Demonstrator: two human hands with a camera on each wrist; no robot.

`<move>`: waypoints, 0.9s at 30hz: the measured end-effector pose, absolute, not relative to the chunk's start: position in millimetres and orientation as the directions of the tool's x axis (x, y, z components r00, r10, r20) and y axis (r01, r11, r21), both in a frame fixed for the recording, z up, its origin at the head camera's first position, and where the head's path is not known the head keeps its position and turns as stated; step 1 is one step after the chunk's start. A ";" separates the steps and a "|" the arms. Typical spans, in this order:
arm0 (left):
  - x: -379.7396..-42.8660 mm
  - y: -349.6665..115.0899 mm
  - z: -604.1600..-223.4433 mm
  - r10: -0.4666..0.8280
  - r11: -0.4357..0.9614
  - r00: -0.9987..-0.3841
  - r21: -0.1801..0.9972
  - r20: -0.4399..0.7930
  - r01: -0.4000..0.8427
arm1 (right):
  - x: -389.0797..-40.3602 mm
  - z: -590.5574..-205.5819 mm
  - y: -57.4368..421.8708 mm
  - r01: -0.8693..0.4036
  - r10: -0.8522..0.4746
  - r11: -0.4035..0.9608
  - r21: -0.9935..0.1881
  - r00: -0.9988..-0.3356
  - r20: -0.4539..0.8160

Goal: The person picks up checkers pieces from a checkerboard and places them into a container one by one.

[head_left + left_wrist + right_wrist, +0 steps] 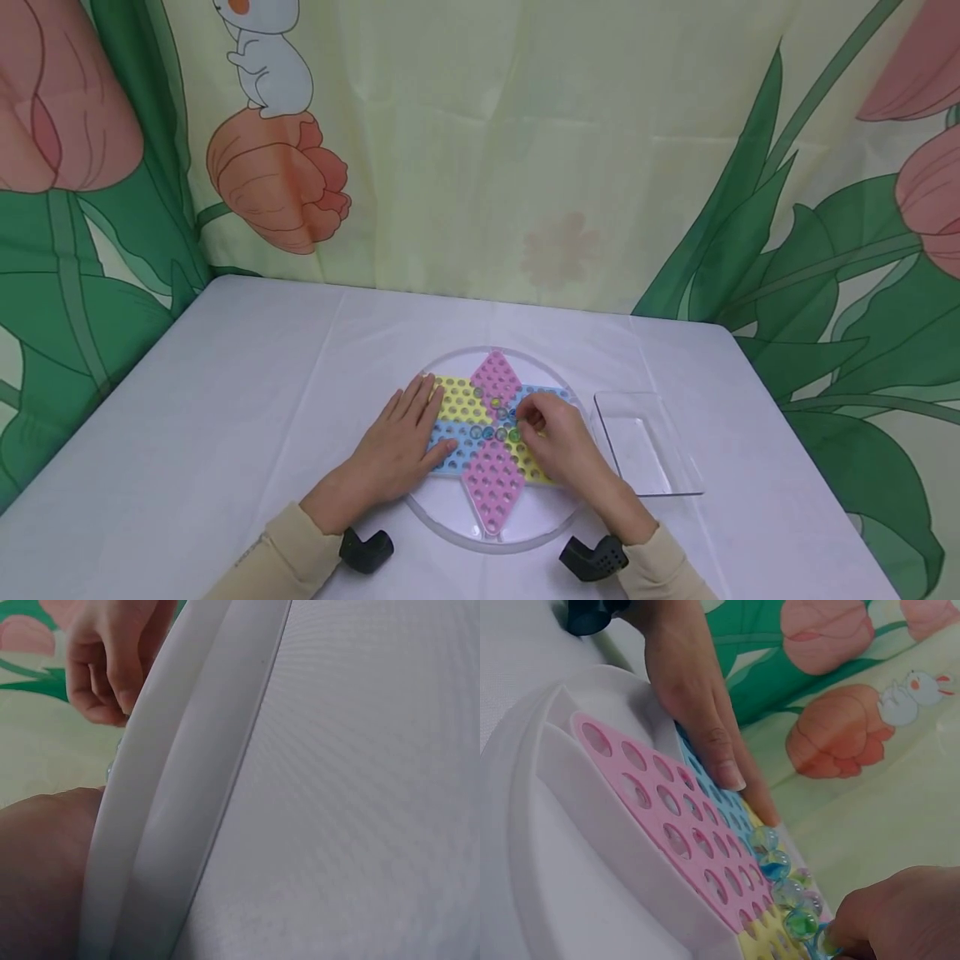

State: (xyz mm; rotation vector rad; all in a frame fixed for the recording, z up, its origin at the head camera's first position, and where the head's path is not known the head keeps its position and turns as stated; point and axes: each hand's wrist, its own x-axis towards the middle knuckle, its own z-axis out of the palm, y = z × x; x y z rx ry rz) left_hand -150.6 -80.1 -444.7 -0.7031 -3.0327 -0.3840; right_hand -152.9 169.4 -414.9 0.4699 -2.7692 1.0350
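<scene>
A round white Chinese checkers board (492,492) has a star of pink, yellow and blue sections dotted with holes. Glass marbles (489,433) form a row across its middle, and a few more run diagonally above them. My left hand (397,442) lies flat with straight fingers on the board's left side, over its yellow and blue sections. At the right of the centre, my right hand (561,437) has curled fingers and pinches a marble (826,941) low against the board, beside a green marble (801,924). Its fingertips are partly hidden.
A clear, shallow plastic tray (648,446) stands to the right of the board. White cloth (262,400) covers the table. Behind it hangs a curtain (480,167) printed with tulips and a white rabbit.
</scene>
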 end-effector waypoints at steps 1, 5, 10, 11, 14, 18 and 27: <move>-150.6 -80.0 -444.9 0.432 0.870 -0.900 0.234 0.063 0.434 | -152.6 -413.9 170.0 -0.337 -0.233 0.712 -0.616 -0.941 0.246; -150.8 -79.8 -446.0 0.430 0.870 -0.900 0.233 0.069 0.434 | -152.2 -411.7 173.4 -0.340 -0.220 0.710 -0.617 -0.939 0.264; -150.6 -79.2 -445.0 0.426 0.873 -0.903 0.237 0.058 0.427 | -151.5 -409.1 177.0 -0.347 -0.203 0.698 -0.626 -0.935 0.292; -150.6 -79.3 -445.2 0.427 0.872 -0.902 0.237 0.060 0.428 | -151.3 -407.9 177.3 -0.344 -0.198 0.694 -0.632 -0.936 0.292; -150.5 -79.9 -446.2 0.427 0.870 -0.902 0.242 0.064 0.430 | -151.1 -403.3 178.9 -0.342 -0.189 0.673 -0.656 -0.937 0.294; -149.9 -80.5 -446.7 0.429 0.865 -0.899 0.251 0.080 0.435 | -151.1 -396.9 182.9 -0.356 -0.192 0.633 -0.688 -0.932 0.306; -150.4 -79.6 -444.8 0.422 0.873 -0.905 0.246 0.052 0.421 | -153.3 -385.4 198.0 -0.338 -0.155 0.550 -0.764 -0.940 0.304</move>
